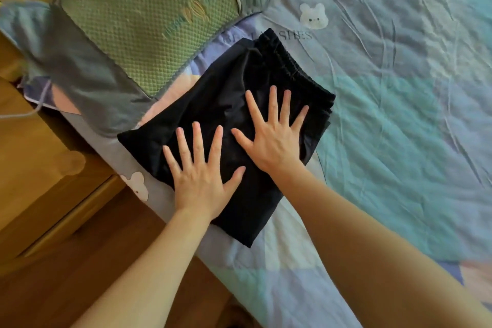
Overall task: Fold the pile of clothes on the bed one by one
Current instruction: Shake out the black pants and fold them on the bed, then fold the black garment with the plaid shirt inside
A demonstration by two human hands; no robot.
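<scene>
A folded black garment (221, 93) with a gathered elastic waistband lies flat near the bed's left edge. My left hand (199, 168) presses on its near part, palm down with fingers spread. My right hand (274, 133) rests flat beside it on the garment's right half, fingers also spread. Neither hand grips the cloth. No other clothes from the pile show in this view.
A green quilted pillow (149, 16) with a grey border lies just behind the garment at the upper left. The pastel patchwork bedsheet (399, 114) with bear prints stretches to the right. A wooden cabinet (34, 168) and wooden floor (80, 274) lie left of the bed.
</scene>
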